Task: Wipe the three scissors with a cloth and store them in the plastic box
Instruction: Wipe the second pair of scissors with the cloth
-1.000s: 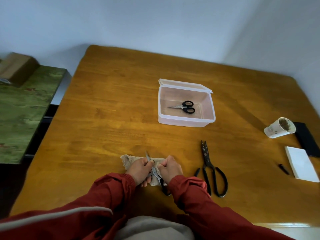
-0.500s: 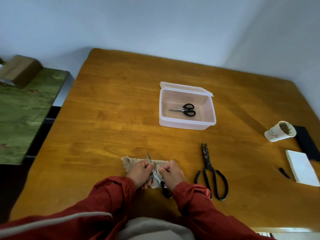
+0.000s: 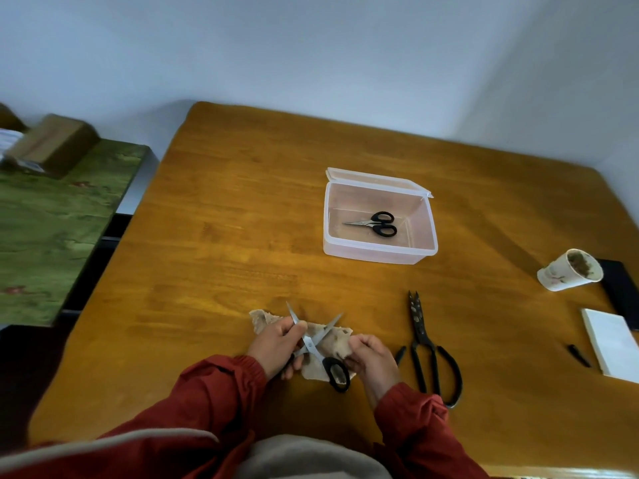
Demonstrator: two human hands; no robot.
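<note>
Wiping the second pair: left hand (image 3: 276, 344) grips the open silver scissors (image 3: 311, 344), right hand (image 3: 371, 357) pinches the cloth (image 3: 313, 369), nearside of the plastic box (image 3: 380, 252). Next, likely: wipe blades, close them, box them.

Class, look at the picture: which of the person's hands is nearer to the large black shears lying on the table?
Right. The right hand holds the cloth just left of the large black shears; the left hand grips the opened scissors farther left.
</note>
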